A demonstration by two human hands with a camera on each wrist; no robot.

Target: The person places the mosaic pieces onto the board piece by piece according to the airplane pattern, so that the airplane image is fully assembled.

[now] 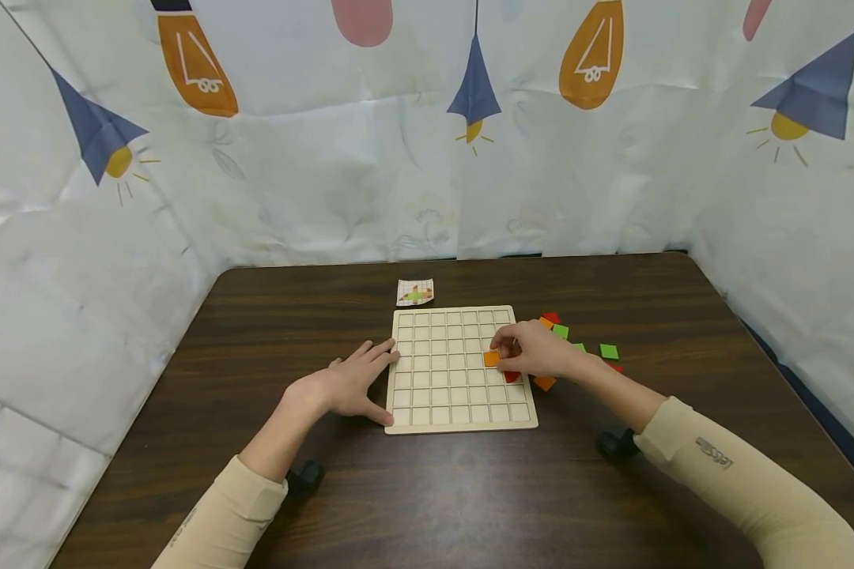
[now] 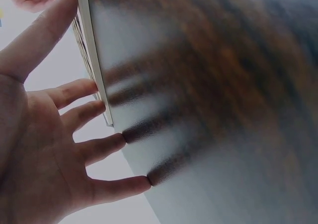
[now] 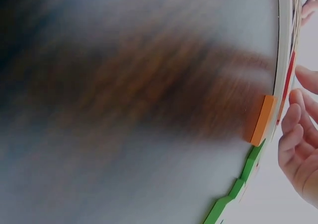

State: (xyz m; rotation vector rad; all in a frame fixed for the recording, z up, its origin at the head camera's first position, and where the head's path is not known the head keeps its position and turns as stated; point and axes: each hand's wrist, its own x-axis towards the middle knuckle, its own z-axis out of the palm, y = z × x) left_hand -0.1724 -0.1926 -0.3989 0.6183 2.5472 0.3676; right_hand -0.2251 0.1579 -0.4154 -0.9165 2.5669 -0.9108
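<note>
A pale square grid board (image 1: pixel 437 387) lies on the table. My left hand (image 1: pixel 356 379) is spread at its left side, thumb at the near corner and some fingertips touching the edge; the left wrist view shows the straight fingers of this hand (image 2: pixel 54 149). Over the right part of the board, my right hand (image 1: pixel 534 350) pinches an orange square tile (image 1: pixel 492 359) at the grid, between thumb and fingers. A red tile (image 1: pixel 512 377) sits on the board under that hand. The right wrist view shows the curled fingers of the hand (image 3: pixel 298 134), its fingertips partly cut off.
Right of the board lie several loose tiles, among them a green tile (image 1: pixel 608 352), a red tile (image 1: pixel 551 317) and an orange tile (image 1: pixel 544 383), some partly hidden by the right hand. A small pattern card (image 1: pixel 415 293) rests behind the board on the dark wooden table (image 1: pixel 434 498).
</note>
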